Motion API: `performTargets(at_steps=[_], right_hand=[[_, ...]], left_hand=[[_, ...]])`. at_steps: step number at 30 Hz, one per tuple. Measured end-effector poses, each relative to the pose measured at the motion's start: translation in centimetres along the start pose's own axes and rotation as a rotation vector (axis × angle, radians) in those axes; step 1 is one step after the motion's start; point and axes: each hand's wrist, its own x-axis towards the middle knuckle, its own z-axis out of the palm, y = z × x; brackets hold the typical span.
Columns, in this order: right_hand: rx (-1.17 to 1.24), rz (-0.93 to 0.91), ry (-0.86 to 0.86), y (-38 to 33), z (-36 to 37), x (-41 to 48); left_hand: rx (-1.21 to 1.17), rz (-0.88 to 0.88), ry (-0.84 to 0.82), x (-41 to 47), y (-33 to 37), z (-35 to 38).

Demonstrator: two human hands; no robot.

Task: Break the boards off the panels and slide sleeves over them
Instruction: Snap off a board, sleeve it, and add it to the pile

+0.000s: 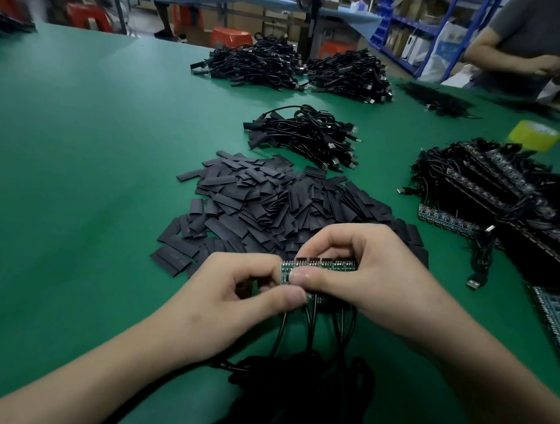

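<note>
Green table (78, 166): a matte surface carrying everything. A wide bare stretch lies left of the sleeve pile (273, 198). The table's near edge is cut off by the frame.
Panel stack (502, 192): dark panels heaped right of the sleeve pile, with black leads tangled through them. The stack runs out of view on the right.
Sleeve pile: flat black sleeves heaped loosely at mid-table. Its near edge is hidden behind both hands.
Far cable heaps (255, 64): two black mounds well behind the sleeve pile, too blurred to make out detail.
Cable bundle (306, 134): coiled black leads with plugs, just behind the sleeve pile.
Loose cables (300, 393): a dark heap on the near side of the sleeve pile, below the wrists. It is murky and partly cut off.
Second person (538, 40): far behind and right of the sleeve pile. Only the torso and hands show.
Right hand (376, 283): grip closed, with the thumb in front and the fingers curled behind the larger part of the panel (321, 266).
Left hand (234, 291): grip closed, with the thumb and forefinger pinching the panel's left end.
Panel: a green strip of small boards, held upright above the table at the near edge of the sleeve pile. Thin leads hang from its lower edge, and thumbs cover its middle.
Tape roll (534, 135): yellow, behind the panel stack and well right of the sleeve pile.
</note>
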Motion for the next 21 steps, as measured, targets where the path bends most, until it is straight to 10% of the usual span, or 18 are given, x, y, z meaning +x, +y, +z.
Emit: performTargets(at_steps=[21], right_hand=[[0.240, 0.016, -0.125, 1.5, 1.1, -1.1]], left_hand=[[0.047, 0.067, -0.117, 0.5, -0.5, -0.6]])
